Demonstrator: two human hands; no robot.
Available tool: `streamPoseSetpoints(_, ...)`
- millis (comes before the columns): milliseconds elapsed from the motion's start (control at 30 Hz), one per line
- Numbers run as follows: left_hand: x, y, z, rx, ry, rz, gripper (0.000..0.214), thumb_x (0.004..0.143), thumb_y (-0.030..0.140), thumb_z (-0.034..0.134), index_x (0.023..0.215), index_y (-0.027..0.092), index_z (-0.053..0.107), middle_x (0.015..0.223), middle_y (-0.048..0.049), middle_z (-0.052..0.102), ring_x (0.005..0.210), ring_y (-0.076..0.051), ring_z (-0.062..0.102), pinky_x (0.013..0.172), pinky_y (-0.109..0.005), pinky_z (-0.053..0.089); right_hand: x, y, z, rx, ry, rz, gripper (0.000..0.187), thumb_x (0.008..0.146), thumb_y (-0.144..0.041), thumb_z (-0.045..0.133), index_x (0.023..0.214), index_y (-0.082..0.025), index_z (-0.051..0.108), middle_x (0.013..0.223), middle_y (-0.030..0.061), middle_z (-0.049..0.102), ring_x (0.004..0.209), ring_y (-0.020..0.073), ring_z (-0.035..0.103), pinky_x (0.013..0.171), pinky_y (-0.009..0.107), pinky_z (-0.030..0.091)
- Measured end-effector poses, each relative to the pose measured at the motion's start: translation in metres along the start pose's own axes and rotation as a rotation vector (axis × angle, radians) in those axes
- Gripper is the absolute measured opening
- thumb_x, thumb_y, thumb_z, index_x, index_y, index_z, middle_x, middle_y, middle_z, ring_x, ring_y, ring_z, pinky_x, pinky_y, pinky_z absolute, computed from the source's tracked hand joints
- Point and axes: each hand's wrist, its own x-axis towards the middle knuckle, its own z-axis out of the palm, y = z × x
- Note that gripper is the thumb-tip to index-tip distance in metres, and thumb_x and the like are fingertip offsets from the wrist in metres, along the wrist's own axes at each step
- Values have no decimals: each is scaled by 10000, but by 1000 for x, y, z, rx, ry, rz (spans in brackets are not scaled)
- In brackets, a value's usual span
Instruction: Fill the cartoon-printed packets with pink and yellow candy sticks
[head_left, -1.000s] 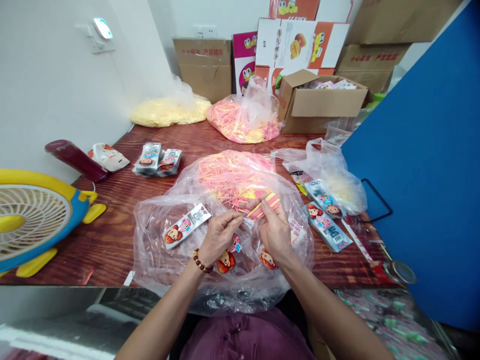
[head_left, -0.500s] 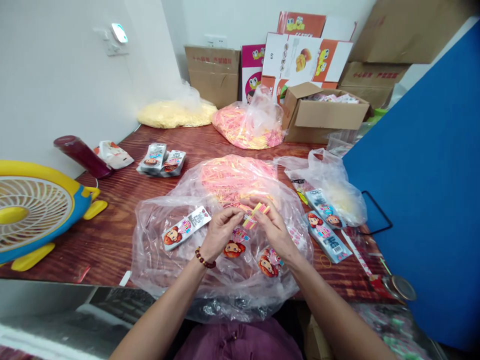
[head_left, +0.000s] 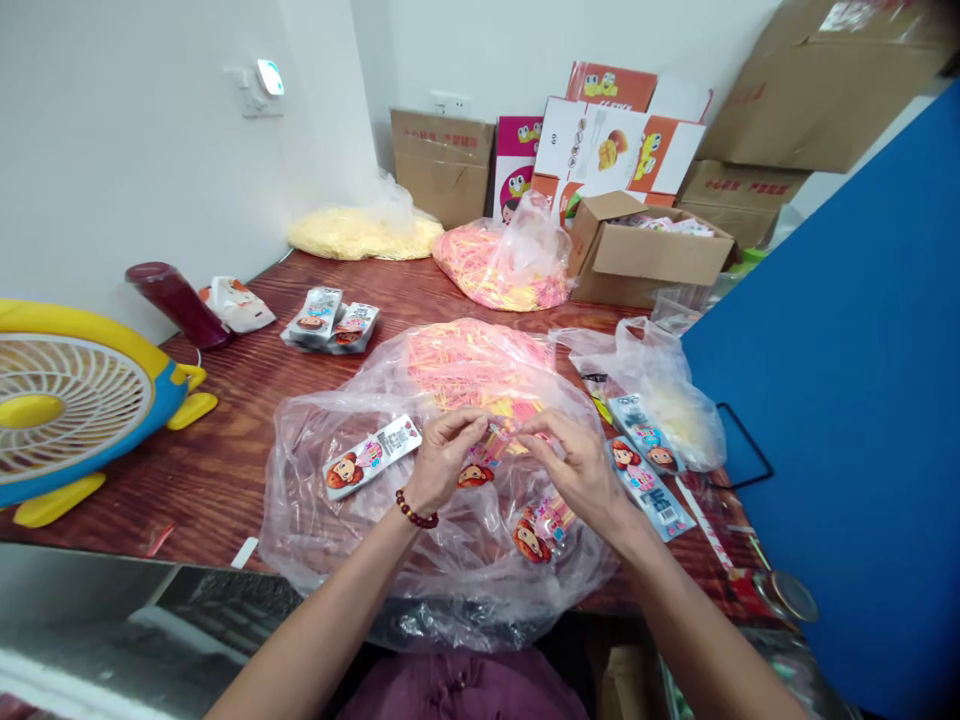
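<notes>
Over a large clear plastic bag (head_left: 315, 550), my left hand (head_left: 448, 455) is closed in a pinch, a beaded bracelet on its wrist. My right hand (head_left: 574, 465) faces it, thumb and forefinger brought close together. What the fingertips hold is too small to make out. Just below and between them is a printed pouch (head_left: 477, 474) with a red-haired cartoon girl. Pink and yellow sticks (head_left: 472, 365) are heaped at the bag's far side. A second pouch (head_left: 534, 538), with sticks showing in it, lies under my right hand. Left of my hands rests a silver-backed pouch (head_left: 373, 456).
More pouches lie at right (head_left: 651, 490) and far left (head_left: 330, 322). A yellow-blue fan (head_left: 161, 400) and a dark red bottle (head_left: 180, 305) stand left. Behind are filled bags (head_left: 502, 265) and an open carton (head_left: 660, 255). A blue panel (head_left: 840, 400) borders the right.
The small bundle of pink and yellow sticks no longer shows between my fingers. My right hand has moved slightly right and down, and the view has shifted a little.
</notes>
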Motion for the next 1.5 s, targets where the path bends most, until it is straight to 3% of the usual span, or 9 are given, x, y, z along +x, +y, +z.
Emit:
streamPoseSetpoints(167,-1,13,5,158,36,56,203,869,346,635,879,174,741,937,-57,705,872,-176,622,808,-294,505,3,-2,3,97,44,88,171,915,-287,565,779,-208,632,766,6,634,734,158,589,671,280,454)
streamPoseSetpoints(333,-1,13,4,170,-52,-74,232,893,349,595,953,153,705,883,-52,716,784,-164,654,748,-289,524,-7,13,6,391,98,309,199,864,-382,622,776,-203,610,732,-17,606,676,151,638,642,272,501)
streamPoseSetpoints(500,-13,0,1,574,-116,95,215,934,251,539,1108,178,643,1070,-85,690,972,-196,637,886,-361,498,-47,41,5,518,242,576,320,737,-487,724,748,-205,574,684,-28,605,586,162,660,677,318,540)
streamPoseSetpoints(633,-33,-9,12,846,-389,190,224,964,199,457,1114,169,619,1038,-98,661,968,-211,607,878,-383,496,-88,73,3,370,263,749,375,717,-567,686,722,-219,546,629,5,633,557,192,621,563,319,508)
streamPoseSetpoints(833,-63,-20,33,1149,-857,167,193,944,220,490,1037,177,653,1053,-105,632,1003,-256,571,854,-397,481,-115,90,-14,-355,66,715,251,866,-428,519,711,-232,538,581,4,608,557,204,573,556,307,385)
streamPoseSetpoints(967,-71,-34,36,1221,-947,190,188,951,247,490,1040,203,650,1073,-92,628,971,-250,566,862,-409,457,-88,85,-14,-658,87,572,168,887,-347,512,937,-224,617,871,62,696,749,233,635,639,321,403)
streamPoseSetpoints(1100,-72,-39,34,1250,-956,232,175,949,221,488,1007,189,650,1067,-96,628,952,-236,566,856,-382,443,-29,100,12,-512,-105,306,236,930,-210,415,985,-184,643,970,71,696,890,191,635,780,290,453)
streamPoseSetpoints(1333,-64,-12,25,1151,-892,158,202,952,260,503,1097,199,630,1060,-79,651,960,-218,603,843,-349,472,37,131,39,-770,-271,485,297,922,-173,442,1086,-53,660,1081,227,684,1001,245,626,866,310,430)
streamPoseSetpoints(1500,-36,0,-30,1249,-583,64,258,935,204,485,1147,176,630,1040,-98,678,968,-233,626,854,-362,485,47,132,35,-812,-373,540,290,900,-233,511,1066,-77,692,1078,195,711,970,252,667,802,282,455)
